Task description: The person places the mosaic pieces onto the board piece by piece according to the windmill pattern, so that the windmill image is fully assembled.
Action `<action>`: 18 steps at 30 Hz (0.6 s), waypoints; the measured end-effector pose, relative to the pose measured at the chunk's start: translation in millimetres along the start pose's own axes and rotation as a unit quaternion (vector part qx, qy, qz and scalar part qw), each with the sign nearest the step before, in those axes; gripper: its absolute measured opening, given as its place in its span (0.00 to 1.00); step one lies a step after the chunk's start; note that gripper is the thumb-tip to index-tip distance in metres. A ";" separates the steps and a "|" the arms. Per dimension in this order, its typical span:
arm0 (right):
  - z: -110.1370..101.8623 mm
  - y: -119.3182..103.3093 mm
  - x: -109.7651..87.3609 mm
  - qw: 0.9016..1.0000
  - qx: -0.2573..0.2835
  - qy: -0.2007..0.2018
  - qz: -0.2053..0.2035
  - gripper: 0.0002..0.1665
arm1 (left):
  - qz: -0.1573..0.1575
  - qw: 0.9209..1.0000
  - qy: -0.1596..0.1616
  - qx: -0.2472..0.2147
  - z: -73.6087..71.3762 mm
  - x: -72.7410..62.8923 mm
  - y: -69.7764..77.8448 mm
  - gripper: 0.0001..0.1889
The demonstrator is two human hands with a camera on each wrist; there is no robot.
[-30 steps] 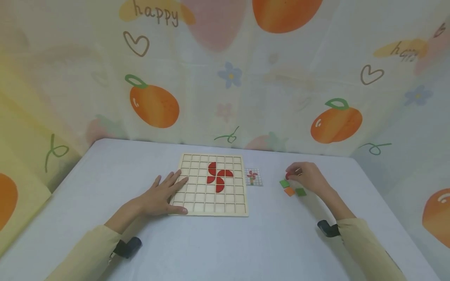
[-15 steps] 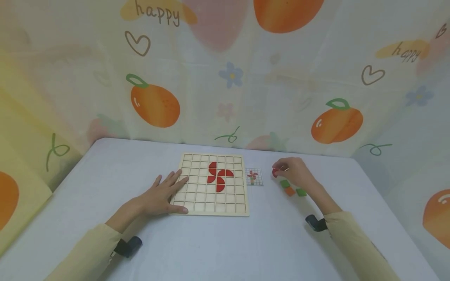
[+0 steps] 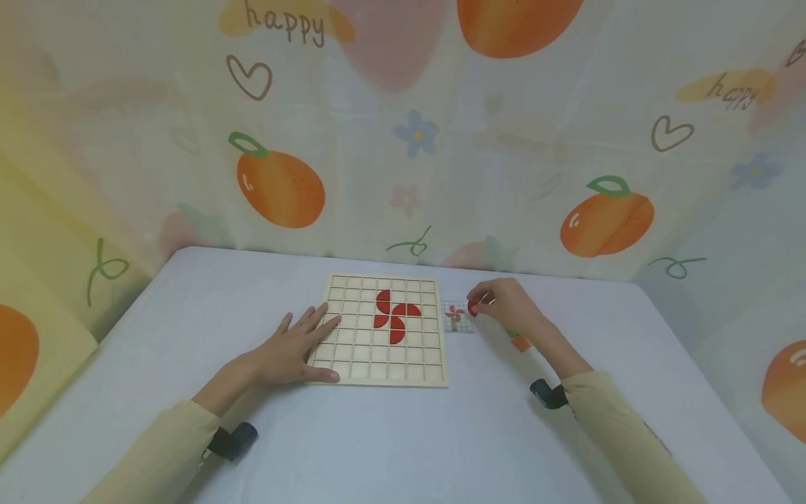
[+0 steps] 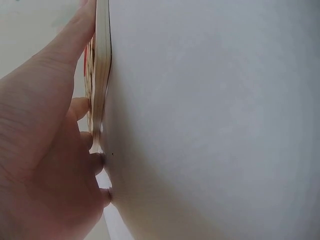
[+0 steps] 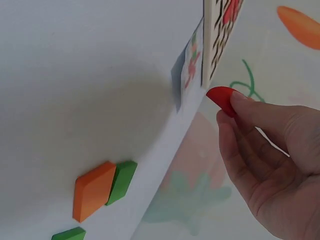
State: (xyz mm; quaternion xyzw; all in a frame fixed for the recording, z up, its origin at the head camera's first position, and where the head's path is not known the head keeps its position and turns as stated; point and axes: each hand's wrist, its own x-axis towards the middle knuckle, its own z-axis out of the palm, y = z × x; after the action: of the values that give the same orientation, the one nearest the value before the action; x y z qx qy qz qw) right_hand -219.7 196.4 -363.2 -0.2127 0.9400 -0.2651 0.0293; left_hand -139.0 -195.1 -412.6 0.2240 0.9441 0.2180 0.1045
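A square wooden grid board (image 3: 352, 353) lies on the white table, with red curved pieces (image 3: 397, 330) forming a pinwheel in its cells. My left hand (image 3: 291, 353) rests on the board's left side, fingers spread and fairly straight, the thumb at the near left corner. In the left wrist view that thumb lies along the board's edge. Thumb and fingertips of my right hand (image 3: 508, 306) pinch a red quarter-circle tile (image 5: 220, 98). It hangs right at the right edge of a small pattern card (image 3: 456, 323), which lies beside the board and shows a gridded red flower.
An orange tile (image 5: 94, 191) and a green tile (image 5: 122, 181) lie together on the table, partly behind my right wrist in the head view. Another green tile (image 5: 70, 234) is near them. A patterned cloth backdrop (image 3: 365, 175) rises behind the table.
My right hand has moved left with the red tile, from over the loose tiles to the card's right edge. The left hand stays on the board.
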 end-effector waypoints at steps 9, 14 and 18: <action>14.0 -17.9 9.7 0.999 -0.011 -0.006 -0.039 0.10 | 0.008 1.000 0.007 -0.005 0.6 0.8 0.1 0.56; 24.7 -36.0 15.4 0.999 -0.012 -0.024 -0.029 0.09 | 0.003 1.000 0.003 -0.001 1.8 1.4 -1.8 0.57; 32.1 -47.6 20.7 0.999 -0.013 -0.032 -0.039 0.08 | 0.001 1.000 0.000 0.002 2.4 2.0 -1.4 0.57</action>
State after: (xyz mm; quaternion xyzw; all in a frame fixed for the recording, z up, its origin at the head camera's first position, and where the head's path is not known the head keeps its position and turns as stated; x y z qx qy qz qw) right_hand -214.8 135.6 -365.3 -0.2578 0.9331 -0.2465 0.0463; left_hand -140.6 -194.5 -415.6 0.2254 0.9442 0.2167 0.1037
